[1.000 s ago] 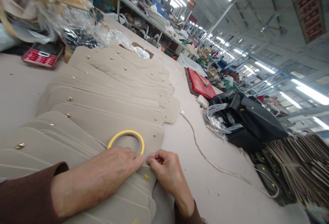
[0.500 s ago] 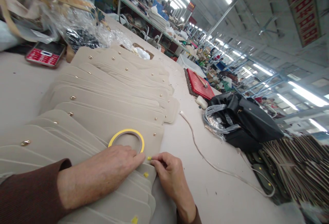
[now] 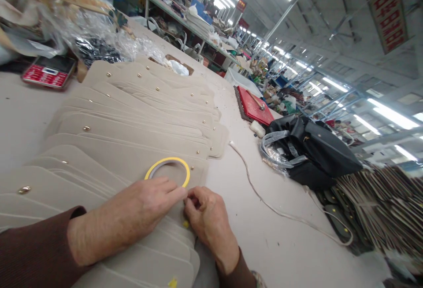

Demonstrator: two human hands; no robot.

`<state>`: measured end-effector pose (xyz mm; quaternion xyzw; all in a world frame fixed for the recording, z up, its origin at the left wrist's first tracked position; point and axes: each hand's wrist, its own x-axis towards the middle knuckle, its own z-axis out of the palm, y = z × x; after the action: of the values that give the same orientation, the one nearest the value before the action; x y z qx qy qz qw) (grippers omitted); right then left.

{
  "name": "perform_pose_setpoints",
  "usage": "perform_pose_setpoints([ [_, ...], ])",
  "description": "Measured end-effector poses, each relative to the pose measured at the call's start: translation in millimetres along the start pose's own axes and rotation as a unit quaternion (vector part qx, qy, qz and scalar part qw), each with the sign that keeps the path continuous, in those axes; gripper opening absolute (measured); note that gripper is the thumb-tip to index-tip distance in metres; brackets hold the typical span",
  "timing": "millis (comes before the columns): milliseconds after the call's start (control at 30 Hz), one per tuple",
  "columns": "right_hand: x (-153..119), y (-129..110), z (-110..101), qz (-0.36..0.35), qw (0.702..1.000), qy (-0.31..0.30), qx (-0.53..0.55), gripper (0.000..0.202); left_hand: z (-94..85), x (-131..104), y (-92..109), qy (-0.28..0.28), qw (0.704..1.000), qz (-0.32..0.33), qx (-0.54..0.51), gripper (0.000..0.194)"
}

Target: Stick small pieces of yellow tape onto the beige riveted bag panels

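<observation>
My left hand [image 3: 139, 213] is closed around the near side of a roll of yellow tape [image 3: 187, 171], over overlapping beige pieces [image 3: 132, 147] with small metal studs. Thumb and fingers of my right hand [image 3: 208, 213] are pinched together beside my left fingertips, at the right edge of the pieces; what they grip is hidden. Just below these fingers a yellow tape bit [image 3: 186, 224] sticks to a piece, and another yellow bit [image 3: 172, 282] lies lower down.
A red and black phone [image 3: 49, 72] and plastic wrapping [image 3: 95, 28] lie at the left. Toward the right are a red block [image 3: 253, 105] with a hammer, a black bag [image 3: 317, 151], a thin cord [image 3: 251, 182] and stacked dark strips [image 3: 373, 208].
My right hand has moved up and left against my left fingertips, and the yellow bit between its fingers no longer shows. The tape roll has shifted slightly up and right.
</observation>
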<state>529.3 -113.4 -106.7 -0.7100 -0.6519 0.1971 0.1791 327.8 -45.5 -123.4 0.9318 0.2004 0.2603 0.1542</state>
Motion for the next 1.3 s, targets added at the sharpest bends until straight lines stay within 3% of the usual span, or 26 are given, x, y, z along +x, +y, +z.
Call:
perform_pose_setpoints([
  [133, -4, 4, -10, 0.007, 0.996, -0.057, 0.073, 0.020, -13.5, 6, -2, 0.103, 0.993, 0.037, -0.043, 0.031],
  [200, -5, 10, -17, -0.009, 0.992, -0.071, 0.108, 0.021, -14.1, 5, -2, 0.122, 0.991, 0.030, -0.051, 0.030],
  [400, -8, 7, -21, -0.152, 0.958, 0.126, 0.209, 0.021, -1.6, -3, -3, 0.094, 0.995, -0.022, -0.030, 0.045],
  [567, -5, -8, -11, -0.258, 0.936, 0.172, 0.165, 0.016, 7.8, -6, -2, 0.068, 0.997, -0.028, -0.029, 0.040],
  [800, -1, -13, 6, -0.289, 0.926, 0.232, 0.077, 0.022, 9.9, -7, -4, 0.058, 0.995, -0.040, -0.074, 0.028],
  [967, 0, -15, 11, -0.276, 0.922, 0.265, 0.051, 0.021, 3.5, -2, -2, 0.038, 0.994, -0.042, -0.098, 0.025],
  [1133, -1, -15, 10, -0.229, 0.929, 0.275, 0.097, 0.021, 7.9, 1, -3, 0.062, 0.995, -0.040, -0.068, 0.026],
  [1233, -1, -22, 9, -0.107, 0.946, 0.214, 0.219, 0.015, 5.7, 3, -3, 0.073, 0.997, -0.025, -0.018, 0.031],
  [1300, 2, -29, 8, 0.005, 0.931, 0.143, 0.337, 0.014, 1.8, 4, -2, 0.079, 0.997, -0.012, 0.002, 0.032],
])
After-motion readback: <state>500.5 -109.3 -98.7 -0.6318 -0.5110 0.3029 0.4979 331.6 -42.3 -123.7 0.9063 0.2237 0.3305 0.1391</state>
